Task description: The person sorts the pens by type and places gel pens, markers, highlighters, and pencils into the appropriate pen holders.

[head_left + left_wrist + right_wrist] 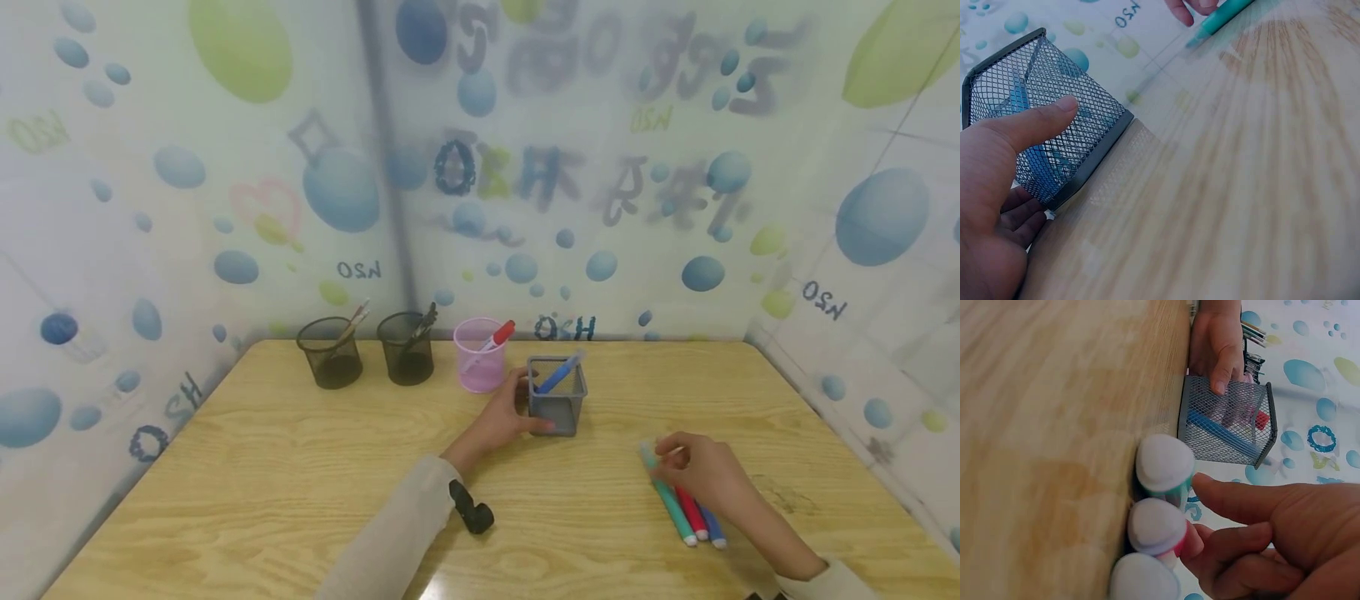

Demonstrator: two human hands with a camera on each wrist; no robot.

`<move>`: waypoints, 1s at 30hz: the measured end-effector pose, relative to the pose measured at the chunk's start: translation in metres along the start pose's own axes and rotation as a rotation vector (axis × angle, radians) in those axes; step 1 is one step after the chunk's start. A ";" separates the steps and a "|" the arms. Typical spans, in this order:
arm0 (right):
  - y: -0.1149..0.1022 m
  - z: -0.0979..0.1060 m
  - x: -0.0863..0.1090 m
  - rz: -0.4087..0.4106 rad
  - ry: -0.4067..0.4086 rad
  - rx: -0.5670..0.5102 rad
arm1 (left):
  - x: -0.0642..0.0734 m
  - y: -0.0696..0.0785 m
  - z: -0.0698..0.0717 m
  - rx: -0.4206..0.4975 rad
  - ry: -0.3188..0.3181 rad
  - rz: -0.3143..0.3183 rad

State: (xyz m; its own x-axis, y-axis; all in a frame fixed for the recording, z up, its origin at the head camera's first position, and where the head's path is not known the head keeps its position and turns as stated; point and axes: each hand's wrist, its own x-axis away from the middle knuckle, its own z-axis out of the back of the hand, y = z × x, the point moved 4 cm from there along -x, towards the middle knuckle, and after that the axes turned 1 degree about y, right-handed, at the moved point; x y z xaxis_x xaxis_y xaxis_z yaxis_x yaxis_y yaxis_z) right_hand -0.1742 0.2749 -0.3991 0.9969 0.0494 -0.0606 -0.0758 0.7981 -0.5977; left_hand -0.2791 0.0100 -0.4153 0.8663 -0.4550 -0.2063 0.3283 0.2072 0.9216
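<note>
A square grey mesh pen holder [557, 414] stands upright on the table with a blue marker [558, 375] leaning inside. My left hand [504, 419] grips it from the left, its thumb across the near mesh side and the other fingers partly hidden behind. Further right, a green marker [672, 510], a red marker [692, 511] and a blue-capped marker [712, 528] lie side by side. Bent over them, my right hand [705, 473] pinches the green marker between thumb and finger. In the right wrist view the white ends of these markers, such as the green one's [1163, 464], rest close to the tabletop.
Along the back of the table [300, 475] stand two black mesh cups, the left one [336, 367] and the right one [408, 362], with thin tools in them. Beside them a pink cup [480, 367] holds a red-capped marker [498, 335]. Patterned curtains [525, 225] enclose the table.
</note>
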 end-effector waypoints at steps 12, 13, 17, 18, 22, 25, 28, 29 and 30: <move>-0.002 -0.013 0.001 0.063 -0.097 -0.042 | 0.001 0.002 0.000 0.007 0.000 -0.001; -0.003 -0.013 0.001 0.065 -0.100 -0.040 | 0.001 0.002 0.000 0.007 -0.001 -0.001; -0.004 -0.015 0.001 0.054 -0.097 -0.045 | 0.001 0.000 0.000 0.004 -0.001 0.001; -0.004 -0.015 0.001 0.050 -0.098 -0.047 | 0.001 0.000 0.000 0.005 0.000 -0.001; -0.005 -0.017 0.000 0.040 -0.107 -0.057 | 0.000 -0.001 0.000 0.015 -0.002 -0.005; -0.006 -0.019 -0.001 0.047 -0.116 -0.069 | 0.000 -0.001 0.000 0.016 -0.002 -0.009; -0.006 -0.022 -0.002 0.052 -0.113 -0.075 | 0.000 0.000 -0.001 0.016 0.005 -0.015; -0.006 -0.023 -0.002 0.050 -0.108 -0.075 | 0.000 0.000 -0.001 0.016 0.006 -0.014; -0.007 -0.024 -0.002 0.045 -0.098 -0.068 | 0.000 -0.001 -0.001 0.018 0.008 -0.016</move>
State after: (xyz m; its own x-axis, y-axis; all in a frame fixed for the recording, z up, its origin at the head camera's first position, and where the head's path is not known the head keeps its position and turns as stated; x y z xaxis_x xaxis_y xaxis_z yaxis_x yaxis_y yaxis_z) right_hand -0.1763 0.2547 -0.4141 0.9894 0.1450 -0.0119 -0.1179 0.7516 -0.6490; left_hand -0.2790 0.0110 -0.4166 0.8640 -0.4510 -0.2239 0.3356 0.1843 0.9238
